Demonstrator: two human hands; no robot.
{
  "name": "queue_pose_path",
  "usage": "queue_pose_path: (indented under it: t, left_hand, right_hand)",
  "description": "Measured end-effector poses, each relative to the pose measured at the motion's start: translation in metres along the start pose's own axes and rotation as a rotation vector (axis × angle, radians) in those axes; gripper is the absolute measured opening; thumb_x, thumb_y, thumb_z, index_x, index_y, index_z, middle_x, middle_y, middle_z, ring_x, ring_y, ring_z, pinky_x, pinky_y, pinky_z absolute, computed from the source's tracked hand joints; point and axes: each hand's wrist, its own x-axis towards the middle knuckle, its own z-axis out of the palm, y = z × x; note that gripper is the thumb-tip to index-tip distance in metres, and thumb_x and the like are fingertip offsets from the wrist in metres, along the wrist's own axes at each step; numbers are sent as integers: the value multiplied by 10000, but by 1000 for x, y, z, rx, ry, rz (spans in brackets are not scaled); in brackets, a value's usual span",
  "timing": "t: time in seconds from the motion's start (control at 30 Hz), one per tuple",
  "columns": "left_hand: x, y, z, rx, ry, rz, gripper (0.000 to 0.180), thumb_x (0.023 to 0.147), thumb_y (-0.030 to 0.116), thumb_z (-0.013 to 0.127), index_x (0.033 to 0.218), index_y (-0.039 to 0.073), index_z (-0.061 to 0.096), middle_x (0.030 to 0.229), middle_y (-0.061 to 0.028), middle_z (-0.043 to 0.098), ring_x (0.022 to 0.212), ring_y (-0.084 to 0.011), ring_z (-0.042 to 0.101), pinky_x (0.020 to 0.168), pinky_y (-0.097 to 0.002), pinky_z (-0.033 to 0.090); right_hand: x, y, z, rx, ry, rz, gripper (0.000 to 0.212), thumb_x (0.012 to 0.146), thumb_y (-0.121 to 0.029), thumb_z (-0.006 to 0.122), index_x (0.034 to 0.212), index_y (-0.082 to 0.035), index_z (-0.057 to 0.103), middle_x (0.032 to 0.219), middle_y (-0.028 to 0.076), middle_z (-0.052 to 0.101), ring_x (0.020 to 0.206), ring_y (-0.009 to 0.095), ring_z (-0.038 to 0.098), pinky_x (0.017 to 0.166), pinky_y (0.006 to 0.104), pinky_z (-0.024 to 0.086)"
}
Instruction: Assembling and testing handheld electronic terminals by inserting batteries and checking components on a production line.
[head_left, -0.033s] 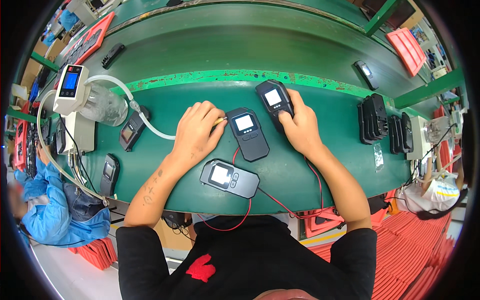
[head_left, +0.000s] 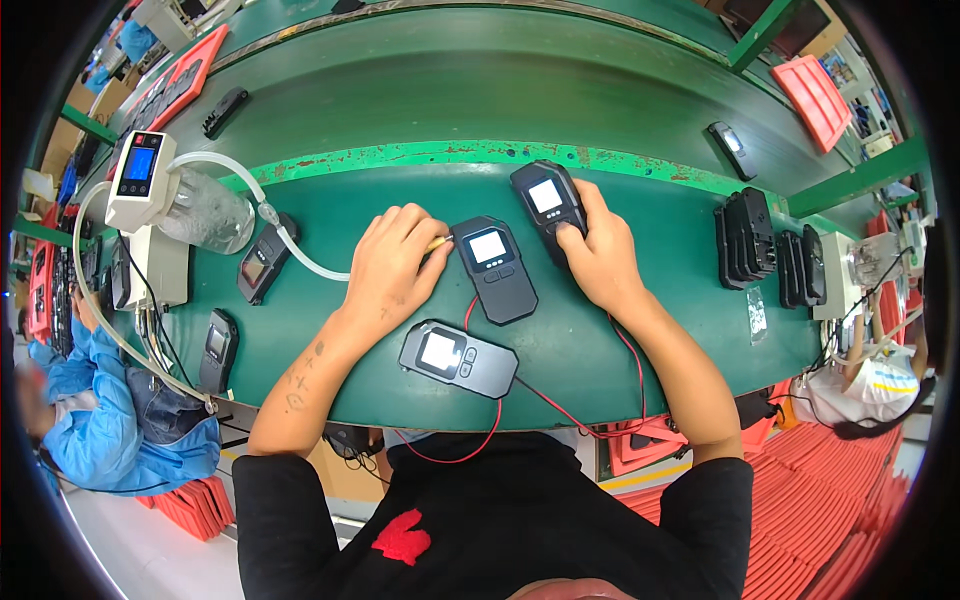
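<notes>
My right hand is wrapped round a black handheld meter with a lit white screen, its thumb on the lower front. My left hand is closed on a clear hose. A thin yellowish tip sticks out between its thumb and fingers, at the upper left edge of a second lit meter, which lies on the green bench. Nearer to me lies a third lit meter, turned sideways. Red cables run from the meters to the bench edge.
At the left stands a white pump unit with a blue display and a clear bottle. Two dark meters lie by it. Black meters stand stacked at the right. Beyond runs a green conveyor. People sit at both sides.
</notes>
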Motion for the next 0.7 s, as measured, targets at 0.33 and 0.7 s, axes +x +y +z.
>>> queue_pose_path:
  t: [0.33, 0.7]
  left_hand:
    - [-1, 6, 0, -2, 70, 31, 135, 897, 73, 751, 988, 62, 651, 915, -76, 616, 830, -294, 600, 739, -411, 492]
    - [-4, 10, 5, -78, 123, -138, 144, 941, 95, 731, 1036, 67, 626, 906, -96, 677, 806, -321, 688, 666, -422, 545]
  right_hand:
    - [3, -3, -17, -219, 81, -6, 495, 906, -201, 573, 1366, -17, 564, 1007, 227, 709, 910, 406, 691, 847, 479, 539]
    - [14, 13, -33, -449, 92, -148, 483, 908, -174, 568, 1347, 27, 588, 1368, 232, 599, 1317, 408, 532, 1090, 478, 445]
